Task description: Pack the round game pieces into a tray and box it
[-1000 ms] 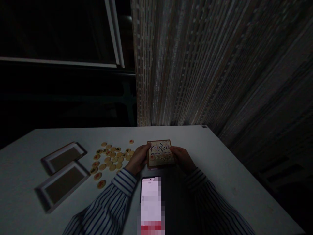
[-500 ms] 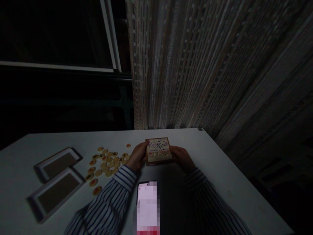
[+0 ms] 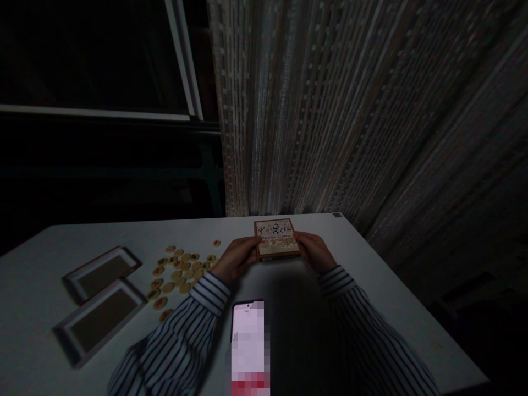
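Note:
Between my two hands is a flat Chinese chess box (image 3: 277, 240), its printed face with dark lettering turned up toward me. My left hand (image 3: 237, 257) grips its left edge, the thumb on top. On the opposite edge, my right hand (image 3: 317, 253) is closed on the box, the fingers partly hidden beneath it. Round wooden chess pieces (image 3: 188, 273) lie scattered on the table left of my left forearm, some showing red or dark characters. The forearm hides part of the pile.
Two shallow open box trays (image 3: 101, 324) overlap on the left of the white table (image 3: 383, 330). A lit phone (image 3: 248, 346) lies between my forearms, its screen blurred out. Behind the table's far edge hangs a striped curtain (image 3: 280, 110), beside a dark window (image 3: 94, 55).
The chess box has moved away from me and slightly right, with both hands still holding its sides. Pieces, trays and phone stay in place, the view shifting slightly.

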The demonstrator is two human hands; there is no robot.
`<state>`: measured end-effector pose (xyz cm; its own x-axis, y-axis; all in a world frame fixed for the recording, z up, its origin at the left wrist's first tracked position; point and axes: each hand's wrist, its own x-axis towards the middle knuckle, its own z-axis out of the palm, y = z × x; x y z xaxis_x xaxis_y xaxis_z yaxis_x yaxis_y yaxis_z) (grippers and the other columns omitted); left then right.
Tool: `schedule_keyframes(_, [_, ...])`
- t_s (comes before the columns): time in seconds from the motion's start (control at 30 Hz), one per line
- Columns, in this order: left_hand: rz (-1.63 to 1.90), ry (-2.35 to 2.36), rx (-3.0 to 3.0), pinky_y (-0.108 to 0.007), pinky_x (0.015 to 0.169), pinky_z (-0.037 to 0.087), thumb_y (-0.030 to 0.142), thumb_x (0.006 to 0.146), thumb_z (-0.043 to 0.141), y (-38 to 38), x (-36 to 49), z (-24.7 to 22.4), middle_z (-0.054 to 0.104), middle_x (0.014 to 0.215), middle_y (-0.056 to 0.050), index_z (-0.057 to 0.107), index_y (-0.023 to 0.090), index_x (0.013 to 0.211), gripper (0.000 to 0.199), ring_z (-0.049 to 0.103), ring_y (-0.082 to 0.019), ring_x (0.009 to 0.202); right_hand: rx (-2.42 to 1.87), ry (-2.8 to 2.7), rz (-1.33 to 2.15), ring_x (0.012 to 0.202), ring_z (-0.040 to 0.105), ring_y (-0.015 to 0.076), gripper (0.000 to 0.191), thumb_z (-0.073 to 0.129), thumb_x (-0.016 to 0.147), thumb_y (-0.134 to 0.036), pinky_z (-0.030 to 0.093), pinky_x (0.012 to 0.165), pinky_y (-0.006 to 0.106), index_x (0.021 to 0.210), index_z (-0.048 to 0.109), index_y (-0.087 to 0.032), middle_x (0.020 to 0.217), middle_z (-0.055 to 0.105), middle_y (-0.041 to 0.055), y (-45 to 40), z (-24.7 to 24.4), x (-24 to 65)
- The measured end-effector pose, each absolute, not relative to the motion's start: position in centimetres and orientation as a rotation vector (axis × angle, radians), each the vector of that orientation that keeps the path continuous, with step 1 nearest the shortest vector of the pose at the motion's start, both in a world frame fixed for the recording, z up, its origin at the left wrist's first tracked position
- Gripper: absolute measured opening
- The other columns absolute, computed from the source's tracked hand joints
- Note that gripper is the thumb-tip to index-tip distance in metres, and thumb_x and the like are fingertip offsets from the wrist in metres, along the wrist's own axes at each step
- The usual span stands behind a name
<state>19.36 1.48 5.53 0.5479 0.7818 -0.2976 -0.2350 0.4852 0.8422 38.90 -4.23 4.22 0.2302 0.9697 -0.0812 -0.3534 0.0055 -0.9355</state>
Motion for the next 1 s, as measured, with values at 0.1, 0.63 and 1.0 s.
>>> schedule_keyframes(0.1, [0.708, 0.759, 0.816, -0.023, 0.066, 0.056, 0.013, 0.077, 0.059, 1.2, 19.7, 5.9, 0.070, 0.087, -0.015, 0.064, 0.005, 0.091, 0.017, 0.068, -0.018, 0.075, -1.074, -0.731, 1.220, 0.078, 0.066, 0.0210, 0.014, 0.062, 0.069, -0.023, 0.053, 0.077, 0.034, 0.079, 0.066, -0.015, 0.082, 0.072, 0.0055, -3.9, 4.1, 39.3])
schedule_keyframes(0.63, [0.874, 0.905, 0.838, -0.026, 0.059, 0.055, 0.015, 0.067, 0.071, 2.2, 24.2, 4.5, 0.069, 0.070, -0.008, 0.060, 0.008, 0.088, 0.024, 0.066, -0.015, 0.060, -1.229, -0.650, 1.072, 0.069, 0.066, 0.0172, 0.016, 0.063, 0.069, -0.019, 0.055, 0.066, 0.027, 0.084, 0.064, -0.013, 0.076, 0.071, 0.0065, -4.1, 4.6, 43.2])
schedule_keyframes(1.0, [0.864, 0.877, 0.861, -0.026, 0.062, 0.053, 0.014, 0.070, 0.066, 2.6, 28.1, 3.5, 0.068, 0.065, -0.007, 0.064, 0.007, 0.076, 0.010, 0.064, -0.014, 0.060, -1.236, -0.663, 1.058, 0.070, 0.067, 0.0185, 0.012, 0.060, 0.069, -0.017, 0.053, 0.075, 0.032, 0.080, 0.066, -0.013, 0.076, 0.072, 0.0067, -3.9, 3.6, 46.2])
